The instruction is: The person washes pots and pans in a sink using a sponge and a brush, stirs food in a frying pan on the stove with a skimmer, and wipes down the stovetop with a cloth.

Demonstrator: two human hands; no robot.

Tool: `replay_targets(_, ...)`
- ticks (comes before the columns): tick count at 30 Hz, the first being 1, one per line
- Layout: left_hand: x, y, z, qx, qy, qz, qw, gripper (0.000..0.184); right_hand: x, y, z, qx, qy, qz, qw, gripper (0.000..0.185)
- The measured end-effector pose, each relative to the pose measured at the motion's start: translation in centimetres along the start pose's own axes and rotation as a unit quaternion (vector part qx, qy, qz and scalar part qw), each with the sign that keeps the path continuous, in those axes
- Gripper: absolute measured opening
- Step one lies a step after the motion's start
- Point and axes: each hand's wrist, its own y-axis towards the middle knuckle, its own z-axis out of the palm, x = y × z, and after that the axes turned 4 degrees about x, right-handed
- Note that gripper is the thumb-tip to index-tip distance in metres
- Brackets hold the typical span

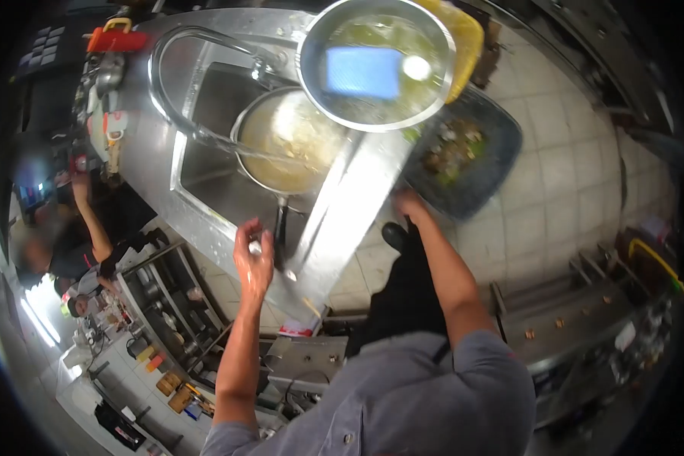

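Pan [283, 196] sat in sink [224, 95], beneath tap [158, 90]; left hand [255, 266] hung palm inward beside pan's handle [281, 226], forearm stretched forward, fingers narrow, curled round small pale thing [255, 247]; right hand [410, 201] reached down right of pan, near dark tub [499, 163]; its fingers were partly hidden, grip could not be told.

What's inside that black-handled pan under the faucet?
The pan holds cloudy brownish liquid, with a pale patch that may be foam or glare. Its bottom can't be seen beneath the liquid.
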Motion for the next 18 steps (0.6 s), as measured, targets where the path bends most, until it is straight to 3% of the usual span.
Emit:
replay_targets(1, 0.4, 0.2, -0.1, -0.014, 0.027, 0.013, 0.999, 0.033, -6.0, 9.5, 2.2, -0.073, -0.041, -0.016, 0.996, 0.034)
replay_targets(8, 0.7, -2.6, -2.0, 0.001, 0.064, -0.014, 0.998, 0.031, -6.5, 18.2, 5.7, -0.052, 0.173, 0.048, 0.982, 0.033)
replay_targets(16, -0.1, -1.9, -2.1, 0.012, -0.024, -0.046, 0.999, 0.032, -4.1, 9.7, 3.7, 0.02, 0.231, 0.048, 0.971, 0.032)
replay_targets(18, -0.9, -0.6, -1.7, 0.029, -0.024, -0.057, 0.998, 0.041, -2.7, 5.3, 1.9, 0.055, 0.212, 0.05, 0.975, 0.032)
